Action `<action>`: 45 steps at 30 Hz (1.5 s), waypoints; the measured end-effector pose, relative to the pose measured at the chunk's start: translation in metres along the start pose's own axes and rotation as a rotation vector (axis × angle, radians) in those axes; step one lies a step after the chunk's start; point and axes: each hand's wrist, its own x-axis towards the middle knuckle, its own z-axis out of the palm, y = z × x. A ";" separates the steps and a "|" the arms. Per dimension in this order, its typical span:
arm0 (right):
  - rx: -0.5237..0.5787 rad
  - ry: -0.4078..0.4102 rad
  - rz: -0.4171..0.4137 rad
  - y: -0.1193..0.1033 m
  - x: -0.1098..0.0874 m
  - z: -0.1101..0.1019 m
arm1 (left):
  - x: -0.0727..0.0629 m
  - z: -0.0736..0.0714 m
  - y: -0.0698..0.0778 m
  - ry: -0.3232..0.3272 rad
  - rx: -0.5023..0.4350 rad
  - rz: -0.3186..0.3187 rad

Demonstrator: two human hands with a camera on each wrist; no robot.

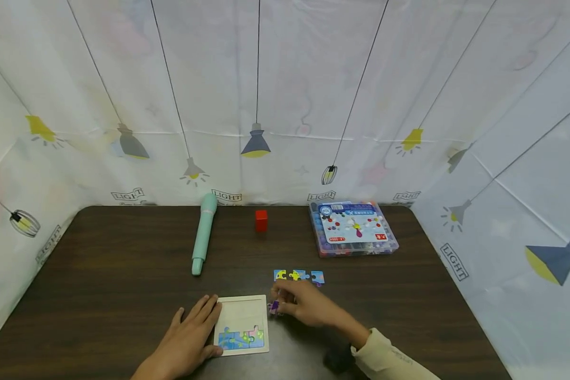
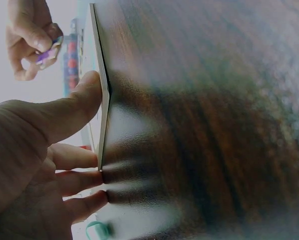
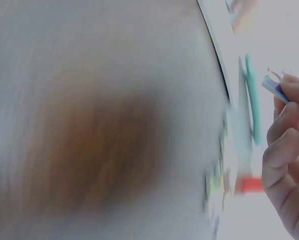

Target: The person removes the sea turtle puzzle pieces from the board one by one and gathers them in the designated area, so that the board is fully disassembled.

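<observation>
My left hand (image 1: 190,333) rests along the left edge of a shallow puzzle tray (image 1: 237,311), fingers fairly straight, with thumb and fingertips touching its rim in the left wrist view. Joined puzzle pieces (image 1: 239,339), blue with pink and green, fill the tray's lower part; bare wood shows above them. Just right of the tray, my right hand (image 1: 309,303) pinches a purple puzzle piece (image 1: 274,306) between thumb and fingers, held off the table in the right wrist view. Several loose puzzle pieces (image 1: 299,275), yellow and blue, lie beyond the right hand, partly hidden by it.
A mint-green stick-shaped object (image 1: 203,232) lies behind the tray on the left. Near the table's far edge stands a red block (image 1: 261,220). At the back right is a clear plastic case (image 1: 353,229) of coloured parts. Printed curtains border the dark wooden table (image 1: 123,264).
</observation>
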 end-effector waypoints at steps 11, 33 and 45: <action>-0.161 0.073 0.107 0.046 -0.045 -0.053 | -0.004 -0.002 -0.002 0.000 -0.003 -0.009; -0.506 0.152 0.182 0.037 -0.043 -0.031 | -0.005 -0.002 -0.001 0.037 -0.013 0.005; -0.505 0.143 0.152 0.035 -0.044 -0.029 | -0.003 0.000 -0.001 0.021 -0.015 0.015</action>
